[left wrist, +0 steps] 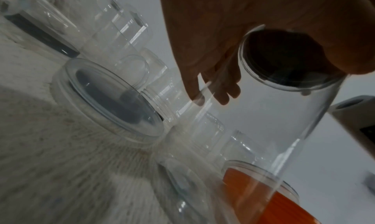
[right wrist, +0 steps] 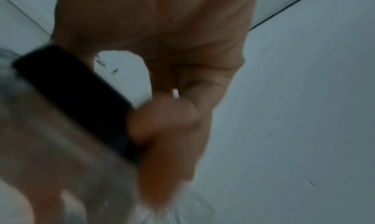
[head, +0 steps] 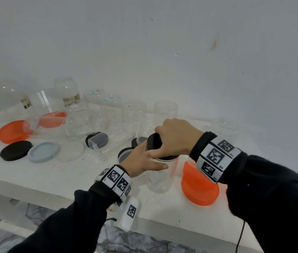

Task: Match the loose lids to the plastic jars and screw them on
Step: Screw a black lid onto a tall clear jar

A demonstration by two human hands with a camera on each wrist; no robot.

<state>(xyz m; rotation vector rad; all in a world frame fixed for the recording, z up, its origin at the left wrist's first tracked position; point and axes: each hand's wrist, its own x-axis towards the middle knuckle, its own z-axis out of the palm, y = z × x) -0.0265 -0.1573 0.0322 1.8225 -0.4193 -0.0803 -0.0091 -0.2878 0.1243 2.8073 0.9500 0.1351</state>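
A tall clear jar stands near the table's front edge. My left hand grips it just under the neck. A black lid sits on its mouth, and my right hand curls over that lid from above. In the left wrist view the clear jar fills the frame, with the black lid seen from below through its wall. Up close in the right wrist view, the fingers clamp the black lid by its rim.
An orange-lidded jar stands upside down just right of the held jar. Loose lids lie at the left: orange, black, grey, clear. Several clear jars crowd the back by the wall. The table edge runs near my wrists.
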